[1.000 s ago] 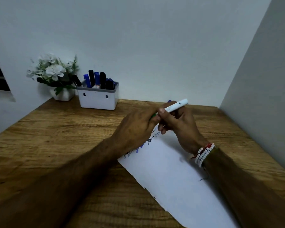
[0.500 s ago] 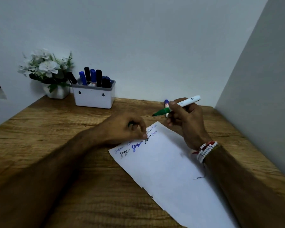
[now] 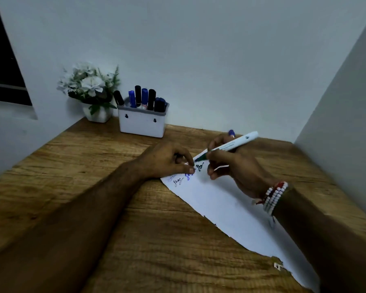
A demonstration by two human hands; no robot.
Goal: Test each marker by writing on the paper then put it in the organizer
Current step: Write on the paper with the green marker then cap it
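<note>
Wooden desk (image 3: 89,187), green marker (image 3: 226,147) lowered to paper (image 3: 230,208), left hand (image 3: 165,161) still pressing

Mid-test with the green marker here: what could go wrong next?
1. The green marker has its tip right beside the fingertips of the left hand; a stroke that way may ink them.
2. A blue marker lies just behind the right hand; pulling back could knock it rolling.
3. The paper has a ragged edge; a tug might tear it.

Both bare arms reach forward, the left hand (image 3: 167,161) lies low with curled fingers and its thumb pressed down, and the right hand (image 3: 237,168) grips a marker (image 3: 230,145) like a pen.
</note>
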